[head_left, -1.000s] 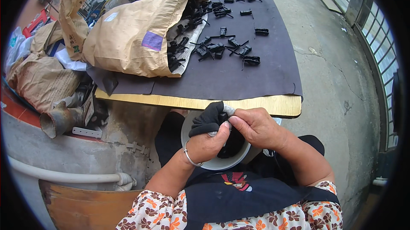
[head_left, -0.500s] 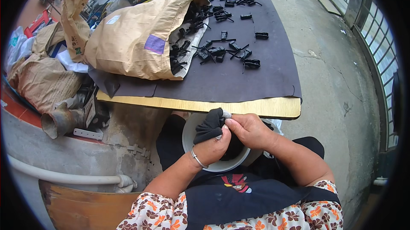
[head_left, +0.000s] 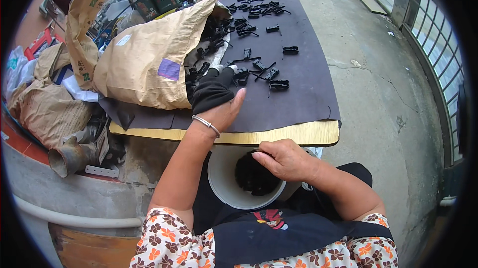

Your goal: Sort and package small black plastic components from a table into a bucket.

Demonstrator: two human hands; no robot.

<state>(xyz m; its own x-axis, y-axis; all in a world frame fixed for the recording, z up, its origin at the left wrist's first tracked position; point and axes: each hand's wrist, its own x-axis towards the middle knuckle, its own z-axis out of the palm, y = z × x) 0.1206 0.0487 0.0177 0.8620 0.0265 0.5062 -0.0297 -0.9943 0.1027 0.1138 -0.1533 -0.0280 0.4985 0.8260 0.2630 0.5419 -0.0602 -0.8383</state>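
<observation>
My left hand [head_left: 216,100], partly covered by a black cloth with pale wraps on the fingertips, reaches over the table. Its fingers stretch toward small black plastic parts [head_left: 242,74] beside the mouth of a brown paper sack [head_left: 137,66]. Whether the fingertips touch a part cannot be made out. Above the far right rim of a white bucket [head_left: 215,183], my right hand [head_left: 288,159] is closed, thumb against curled fingers; anything in its grip is hidden. A dark heap [head_left: 255,177] lies inside the bucket, between my knees.
A dark mat [head_left: 301,106] covers the wood-edged table [head_left: 279,134], with more black parts [head_left: 279,85] scattered on it. Crumpled paper bags [head_left: 50,101] and a rusty pipe piece [head_left: 69,154] lie left. A barred gate [head_left: 438,49] stands at the right.
My left hand has parted from the right and moved from above the bucket up to the parts beside the sack. My right hand stays near the bucket, slightly lower.
</observation>
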